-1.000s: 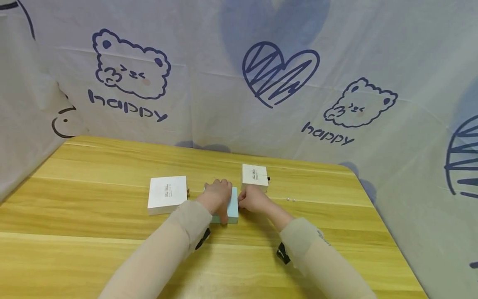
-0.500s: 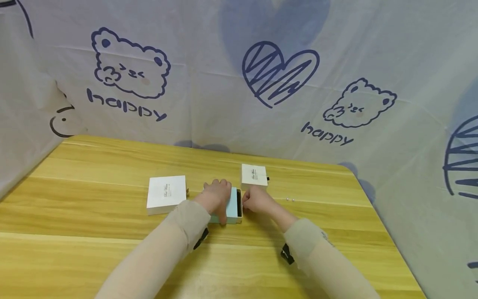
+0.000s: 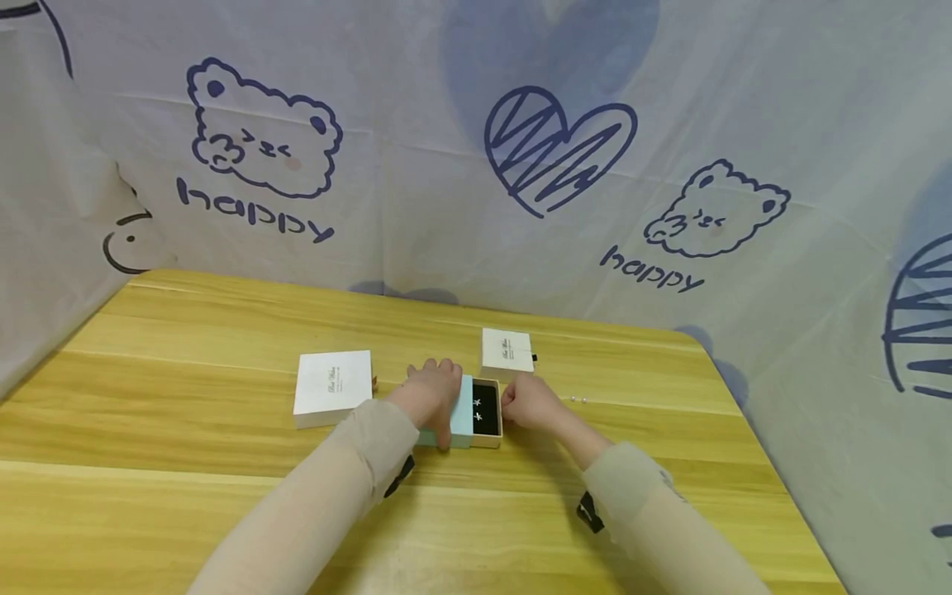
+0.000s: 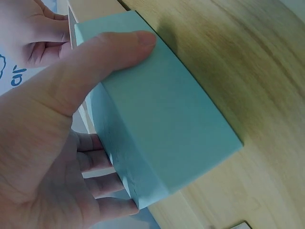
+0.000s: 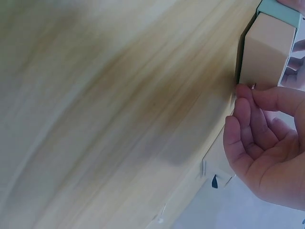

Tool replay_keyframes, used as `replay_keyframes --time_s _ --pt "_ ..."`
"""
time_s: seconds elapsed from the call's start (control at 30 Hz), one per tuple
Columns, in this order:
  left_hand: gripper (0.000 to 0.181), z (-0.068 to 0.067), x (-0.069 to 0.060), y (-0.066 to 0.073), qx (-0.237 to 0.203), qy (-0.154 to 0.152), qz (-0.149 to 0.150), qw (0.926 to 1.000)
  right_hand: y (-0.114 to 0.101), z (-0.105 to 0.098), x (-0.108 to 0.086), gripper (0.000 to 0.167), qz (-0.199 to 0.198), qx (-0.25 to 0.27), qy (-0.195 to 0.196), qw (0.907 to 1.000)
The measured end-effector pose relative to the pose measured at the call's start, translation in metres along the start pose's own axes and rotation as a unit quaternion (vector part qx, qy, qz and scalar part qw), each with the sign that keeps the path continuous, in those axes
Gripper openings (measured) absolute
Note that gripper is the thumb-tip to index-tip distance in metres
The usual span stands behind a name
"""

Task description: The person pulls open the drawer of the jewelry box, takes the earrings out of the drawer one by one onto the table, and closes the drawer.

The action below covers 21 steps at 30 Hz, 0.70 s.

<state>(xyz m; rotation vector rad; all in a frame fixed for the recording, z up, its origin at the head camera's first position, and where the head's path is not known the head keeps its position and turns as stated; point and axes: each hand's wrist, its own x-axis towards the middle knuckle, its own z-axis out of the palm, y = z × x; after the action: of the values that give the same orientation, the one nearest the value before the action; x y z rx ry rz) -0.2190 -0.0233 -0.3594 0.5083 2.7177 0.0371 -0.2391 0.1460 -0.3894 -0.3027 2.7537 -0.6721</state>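
Note:
My left hand grips a light-blue drawer-style jewellery box across its sleeve. In the left wrist view the thumb lies along one side of the sleeve and the fingers hold the opposite side. The beige drawer sticks partway out on the right. Its black lining bears two small silver star-shaped earrings. My right hand is at the drawer's outer end, thumb and index finger pinched together there. Whatever pull tab lies between those fingertips is mostly hidden.
A larger white box with a brown tab lies to the left. Behind the right hand sits a smaller white box with a black tab. Two tiny pearl-like studs lie on the wooden table at right. A printed cloth hangs behind.
The drawer has slid out of the blue sleeve to the right, uncovering the black lining and star-shaped earrings. My right hand has moved right with it; my left hand has stayed on the sleeve.

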Motion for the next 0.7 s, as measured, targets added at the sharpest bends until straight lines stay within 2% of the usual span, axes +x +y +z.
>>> replay_keyframes --time_s 0.7 --pt "0.097 0.001 -0.0006 -0.0021 -0.016 0.003 0.008 0.9998 0.0048 -0.0044 -0.0057 0.02 0.005 -0.037 0.018 0.9991"
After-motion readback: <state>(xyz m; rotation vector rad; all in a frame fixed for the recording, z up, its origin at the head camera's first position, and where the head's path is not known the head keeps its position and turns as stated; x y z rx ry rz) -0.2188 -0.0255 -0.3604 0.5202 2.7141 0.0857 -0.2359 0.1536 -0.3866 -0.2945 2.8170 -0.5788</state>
